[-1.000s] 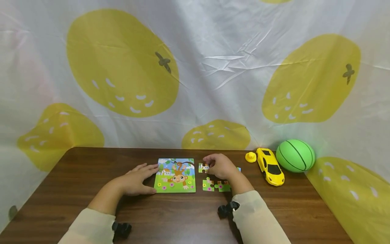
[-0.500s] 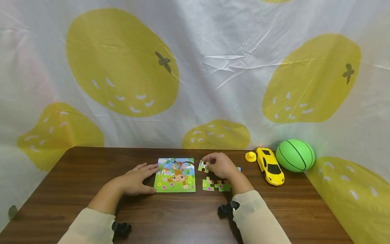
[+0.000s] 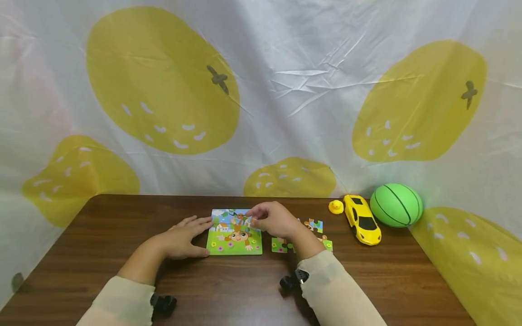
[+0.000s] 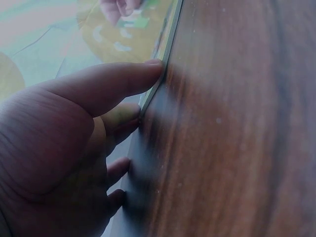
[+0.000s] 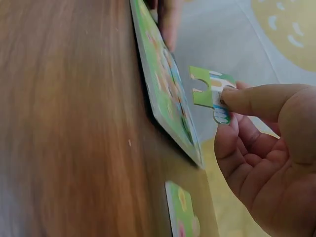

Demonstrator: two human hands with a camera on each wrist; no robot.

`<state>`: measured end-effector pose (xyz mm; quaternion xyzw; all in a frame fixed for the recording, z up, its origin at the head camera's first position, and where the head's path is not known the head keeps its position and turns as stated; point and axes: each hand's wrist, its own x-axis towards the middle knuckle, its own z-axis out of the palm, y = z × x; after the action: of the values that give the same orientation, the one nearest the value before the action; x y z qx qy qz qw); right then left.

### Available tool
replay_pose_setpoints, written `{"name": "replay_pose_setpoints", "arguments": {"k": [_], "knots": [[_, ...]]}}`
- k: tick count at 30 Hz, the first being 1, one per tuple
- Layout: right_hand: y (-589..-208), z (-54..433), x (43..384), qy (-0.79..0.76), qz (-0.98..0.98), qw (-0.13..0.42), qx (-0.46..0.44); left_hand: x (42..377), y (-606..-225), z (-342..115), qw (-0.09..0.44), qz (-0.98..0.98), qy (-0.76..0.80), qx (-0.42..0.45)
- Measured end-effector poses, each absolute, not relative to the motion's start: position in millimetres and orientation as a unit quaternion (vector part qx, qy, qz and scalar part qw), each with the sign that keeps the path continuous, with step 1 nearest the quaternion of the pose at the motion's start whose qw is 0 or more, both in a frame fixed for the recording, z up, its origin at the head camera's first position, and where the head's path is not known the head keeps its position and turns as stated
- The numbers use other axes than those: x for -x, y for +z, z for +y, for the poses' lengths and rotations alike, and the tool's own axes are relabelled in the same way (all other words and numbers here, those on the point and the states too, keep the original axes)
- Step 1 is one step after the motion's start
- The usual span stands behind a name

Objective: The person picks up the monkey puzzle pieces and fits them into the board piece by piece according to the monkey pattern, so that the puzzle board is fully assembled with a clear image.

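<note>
A square puzzle board (image 3: 234,249) with a monkey, a small house and flowers lies on the table. My left hand (image 3: 185,237) rests at its left side, thumb and fingers spread along the edge; in the left wrist view the thumb tip touches the board's rim (image 4: 170,37). Over the board's upper right part, my right hand (image 3: 279,222) pinches a jigsaw piece (image 5: 202,94) between thumb and fingers. Green, white and blue show on that piece, and it is held up off the board in the right wrist view. Part of the picture is hidden behind the right hand.
Several loose jigsaw pieces (image 3: 327,245) lie right of the board, partly covered by the right forearm. Farther right are a yellow rubber duck (image 3: 336,207), a yellow toy car (image 3: 363,222) and a green ball (image 3: 396,205). A lemon-print curtain (image 3: 281,117) hangs behind the table (image 3: 228,290).
My right hand has lifted a jigsaw piece from the left end of the loose pieces and carried it left over the board. The left hand stays at the board's edge.
</note>
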<state>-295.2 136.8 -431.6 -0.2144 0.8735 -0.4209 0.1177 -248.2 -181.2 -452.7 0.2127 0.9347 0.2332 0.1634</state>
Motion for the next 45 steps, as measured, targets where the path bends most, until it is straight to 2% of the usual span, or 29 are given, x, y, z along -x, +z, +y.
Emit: {"name": "replay_pose_setpoints", "arguments": {"k": [9,21,26,35,41,45], "knots": [[-436.3,99.8,305.9,-0.387,0.874,0.147,0.254,247.9,-448.7,-182.4,0.166,0.935,0.233,-0.209],[-439.5,63.3,308.0,-0.308,0.911,0.135,0.239,250.5,-450.2,-181.9,0.166,0.934,0.234,-0.211],[-439.3,55.9,307.6,-0.294,0.913,0.138,0.247,251.2,-451.6,-182.3,0.164,0.935,0.233,-0.213],[-443.3,51.5,308.5,-0.286,0.909,0.180,0.242,249.0,-452.4,-181.7,0.165,0.933,0.241,-0.212],[-446.0,52.8,309.3,-0.260,0.916,0.159,0.261,248.3,-452.3,-181.3,0.168,0.932,0.242,-0.210],[-445.8,54.2,309.0,-0.257,0.914,0.173,0.263,249.0,-453.4,-181.7,0.167,0.933,0.240,-0.209]]}}
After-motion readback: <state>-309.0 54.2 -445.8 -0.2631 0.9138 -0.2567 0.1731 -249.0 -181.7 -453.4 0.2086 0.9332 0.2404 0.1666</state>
